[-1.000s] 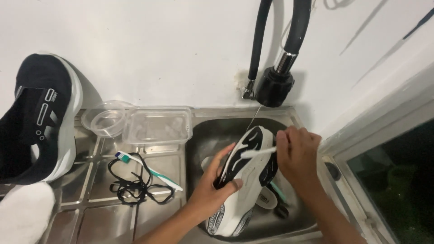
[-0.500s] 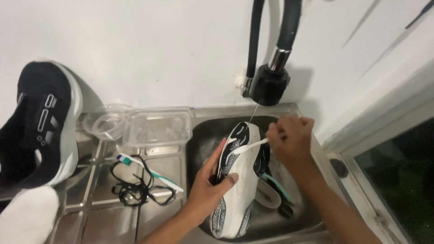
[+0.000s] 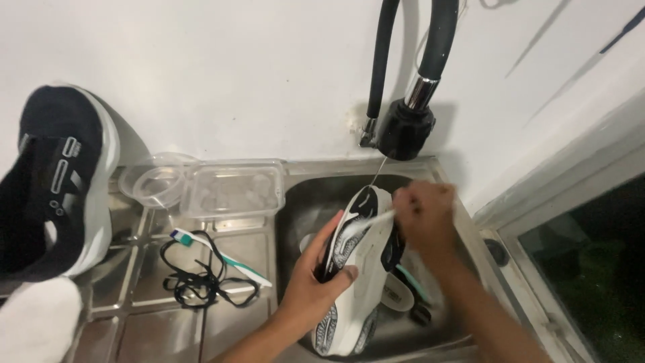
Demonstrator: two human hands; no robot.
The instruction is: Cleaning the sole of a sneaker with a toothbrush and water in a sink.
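Observation:
My left hand [image 3: 316, 279] grips a white and black sneaker [image 3: 356, 269] by its side, sole up, over the steel sink [image 3: 302, 202]. My right hand [image 3: 423, 218] is closed on a white brush [image 3: 376, 218] whose head lies against the toe end of the sole. A thin stream of water falls from the black faucet head [image 3: 403, 128] onto the shoe's tip. The right hand is slightly blurred.
A second black and white sneaker [image 3: 57, 181] leans against the wall at left. On the drainboard lie black laces [image 3: 201, 282], a teal and white toothbrush [image 3: 222, 259] and clear plastic containers [image 3: 232, 188]. An insole [image 3: 396, 292] lies in the basin. A dark window [image 3: 591, 269] is at right.
The view has shifted a little. My right hand has moved the brush left and up along the sole toward the toe. The left hand keeps its hold on the shoe.

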